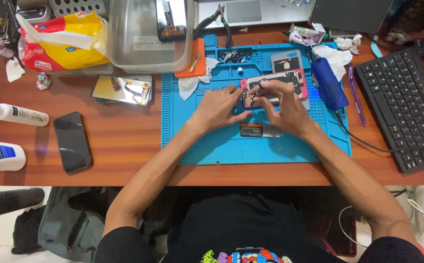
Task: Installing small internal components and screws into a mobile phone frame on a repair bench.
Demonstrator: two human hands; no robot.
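Observation:
An opened phone with a red frame point(290, 80) lies on the blue repair mat point(212, 141), its insides showing. My left hand point(219, 107) grips its left end, thumb and fingers around the edge. My right hand point(285, 109) rests on the phone's middle, with the fingertips pressing on a small dark part at the top edge. What the fingertips pinch is too small to tell. A small black and silver tool point(256, 130) lies on the mat just below my hands.
A blue electric screwdriver point(329, 83) with a cable lies right of the phone, a black keyboard point(402, 107) beyond it. A black phone point(72, 141), a mirror-like panel point(123, 89), white bottles point(12, 114), a clear plastic box point(148, 44), pliers point(219, 19) and an orange pad point(192, 61) are around.

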